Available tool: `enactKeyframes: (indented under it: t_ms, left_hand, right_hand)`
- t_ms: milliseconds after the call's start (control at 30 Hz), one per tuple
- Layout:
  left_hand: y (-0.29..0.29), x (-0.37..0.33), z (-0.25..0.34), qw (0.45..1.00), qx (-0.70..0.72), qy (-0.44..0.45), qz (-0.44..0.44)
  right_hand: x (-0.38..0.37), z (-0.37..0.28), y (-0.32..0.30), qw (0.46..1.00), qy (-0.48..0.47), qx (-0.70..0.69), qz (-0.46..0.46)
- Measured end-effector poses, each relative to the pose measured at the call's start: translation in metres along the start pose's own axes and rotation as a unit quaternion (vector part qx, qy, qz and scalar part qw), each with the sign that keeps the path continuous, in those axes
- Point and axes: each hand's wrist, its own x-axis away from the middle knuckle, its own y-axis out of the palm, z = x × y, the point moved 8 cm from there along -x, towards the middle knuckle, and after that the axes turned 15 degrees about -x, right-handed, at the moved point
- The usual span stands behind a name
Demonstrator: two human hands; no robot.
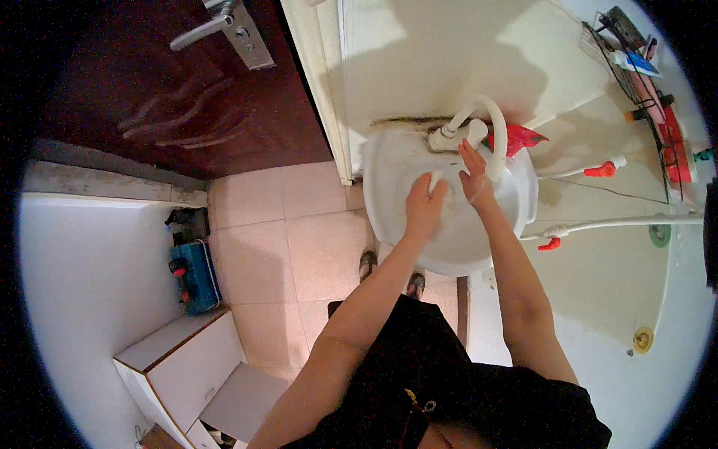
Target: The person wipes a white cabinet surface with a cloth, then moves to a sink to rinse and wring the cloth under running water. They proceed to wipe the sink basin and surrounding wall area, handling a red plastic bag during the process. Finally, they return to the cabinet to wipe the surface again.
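Observation:
A white wash basin [389, 176] hangs on the cream wall, with a white tap [458, 131] at its back rim. My left hand [424, 206] is over the bowl, closed around a small white object whose kind I cannot make out. My right hand [474, 173] reaches up toward the tap's white spout, fingers apart and touching or just below it. A red object [523, 138] sits behind the basin to the right of the tap.
A dark brown door [187, 90] with a metal handle [217, 26] stands left of the basin. A wire rack [636, 67] with tubes and bottles hangs at upper right. White pipes with red valves [602, 170] run along the wall. A blue box [196, 273] and a white cabinet [187, 359] stand on the tiled floor at left.

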Motion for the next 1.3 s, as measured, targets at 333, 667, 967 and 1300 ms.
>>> enactKeyframes:
  t_ms: [333, 667, 967, 1300]
  left_hand:
    - [0.015, 0.04, 0.05, 0.957, -0.172, 0.219, -0.083]
    - [0.048, 0.047, 0.0, 0.995, -0.078, 0.044, -0.033]
    - [0.033, 0.029, -0.001, 0.987, 0.111, -0.057, -0.096]
    - [-0.006, 0.057, 0.048, 0.976, -0.018, 0.154, 0.155]
  right_hand:
    - [0.136, 0.002, 0.078, 0.404, 0.444, -0.777, 0.19]
    - [0.112, -0.048, 0.022, 0.483, 0.483, -0.694, 0.229]
    - [0.097, -0.065, 0.0, 0.63, 0.491, -0.579, 0.16]
    - [0.08, -0.128, 0.026, 0.484, 0.382, -0.787, -0.03]
